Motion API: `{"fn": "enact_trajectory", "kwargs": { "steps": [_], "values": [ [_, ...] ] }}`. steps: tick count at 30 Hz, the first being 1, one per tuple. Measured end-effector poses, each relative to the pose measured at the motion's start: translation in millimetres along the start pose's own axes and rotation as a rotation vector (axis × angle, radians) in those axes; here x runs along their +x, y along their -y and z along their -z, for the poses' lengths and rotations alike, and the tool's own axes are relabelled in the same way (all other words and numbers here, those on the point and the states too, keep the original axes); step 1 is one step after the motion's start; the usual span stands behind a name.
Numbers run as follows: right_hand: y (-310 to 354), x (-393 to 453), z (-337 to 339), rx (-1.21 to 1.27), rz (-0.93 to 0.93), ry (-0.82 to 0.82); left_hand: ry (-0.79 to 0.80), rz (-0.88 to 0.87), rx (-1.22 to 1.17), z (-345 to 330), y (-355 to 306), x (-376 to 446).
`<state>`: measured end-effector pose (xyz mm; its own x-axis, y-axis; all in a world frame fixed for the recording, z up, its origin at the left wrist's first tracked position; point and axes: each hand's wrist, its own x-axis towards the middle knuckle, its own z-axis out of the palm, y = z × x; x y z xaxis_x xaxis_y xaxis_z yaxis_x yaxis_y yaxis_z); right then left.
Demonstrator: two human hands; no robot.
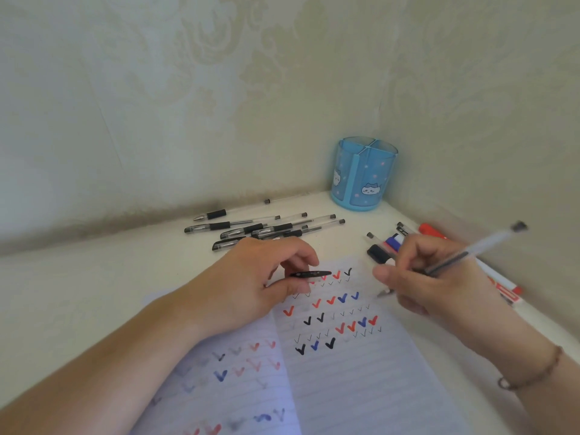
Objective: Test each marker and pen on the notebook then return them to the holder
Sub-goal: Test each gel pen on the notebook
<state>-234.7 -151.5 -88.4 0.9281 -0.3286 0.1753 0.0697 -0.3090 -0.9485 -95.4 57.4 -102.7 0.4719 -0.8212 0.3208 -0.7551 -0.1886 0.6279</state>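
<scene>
**Pen testing marathon: page is filling up, holder has nothing visible in it**

So here's where things stand. The notebook lies open near the person, and its right page is already covered in rows of ticks, red, blue, black and a bunch of thin grey ones. The left page has fainter marks, probably bleed-through, hard to say.

Right hand is wrapped around a clear gel pen in a writing grip, tip hovering just above the right page beside the tick rows, maybe touching, can't quite tell. Left hand rests on the far edge of the notebook and pinches the pen's black cap between thumb and fingers.

Beyond the left hand there's a loose pile of capped gel pens on the table. Off to the right, just behind the right hand, sit the markers, red, blue and black caps showing.

The blue holder stands in the far corner, and nothing pokes out of its compartments from this angle.

My read: testing looks well along given all those marks, but I can't tell which pens are already done. The whole "return them" part looks untouched, and that's most of what's left.
</scene>
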Motion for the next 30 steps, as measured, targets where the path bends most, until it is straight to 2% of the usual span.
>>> {"fn": "enact_trajectory", "kwargs": {
  "steps": [5, 7, 12, 21, 26, 30],
  "values": [
    [6.2, -3.3, -1.4, 0.227, 0.074, 0.126, -0.11, 0.031, -0.104, 1.9, -2.8, 2.0],
    [4.6, -2.8, -2.4, 0.269, 0.105, 0.109, -0.135, 0.047, -0.185, 1.2, -3.5, 2.4],
    [4.8, -3.4, -9.3, 0.265, 0.099, 0.076, -0.11, 0.04, -0.309, -1.9, -5.9, 2.0],
    [10.2, -6.6, -14.3, 0.258, 0.034, 0.108, -0.09, -0.066, -0.217, -2.9, -8.5, -0.4],
    [9.2, -7.6, -18.4, 0.253, 0.075, 0.054, -0.139, -0.016, -0.391, -4.3, -14.4, -2.7],
    [9.6, -8.8, -20.5, 0.251, 0.074, 0.051, -0.146, 0.003, -0.415, -3.5, -16.3, -2.7]
  ]
}}
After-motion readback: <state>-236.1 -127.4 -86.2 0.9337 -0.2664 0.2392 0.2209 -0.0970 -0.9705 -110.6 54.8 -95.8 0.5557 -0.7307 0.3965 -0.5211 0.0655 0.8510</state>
